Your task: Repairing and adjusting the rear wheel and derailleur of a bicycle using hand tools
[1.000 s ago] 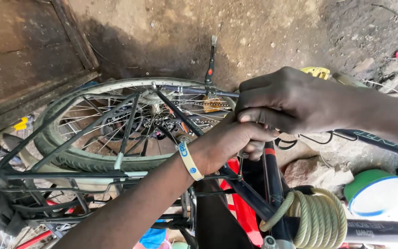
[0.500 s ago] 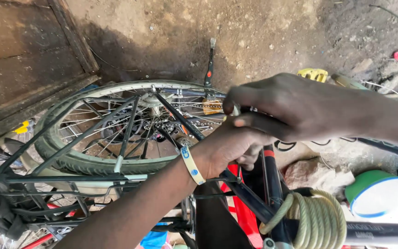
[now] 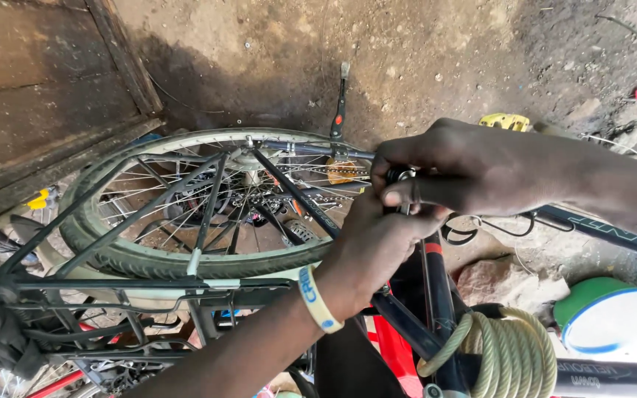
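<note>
Rear wheel [image 3: 141, 250] lies left of both hands, rack [image 3: 112, 284] below it. Frame [image 3: 436, 309] passes under the hands. Left hand [image 3: 377, 247] and right hand [image 3: 473, 169] close together on a small metal part [image 3: 405, 177], pinched between fingers.

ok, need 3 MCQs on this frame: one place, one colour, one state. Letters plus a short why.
1. Where is the coiled cable lock?
A. on the dirt floor
B. round the frame tube, lower right
C. hung on the rear wheel

2. What colour is the wristband on the left hand?
A. pale with blue print
B. red
C. black

3. What is the right hand doing?
A. lying flat on the tyre
B. hanging free
C. pinching a small metal part at the frame

Answers: 1 B, the coil wraps the dark tube. 2 A, pale band, blue marks. 3 C, fingertips closed on the part.
</note>
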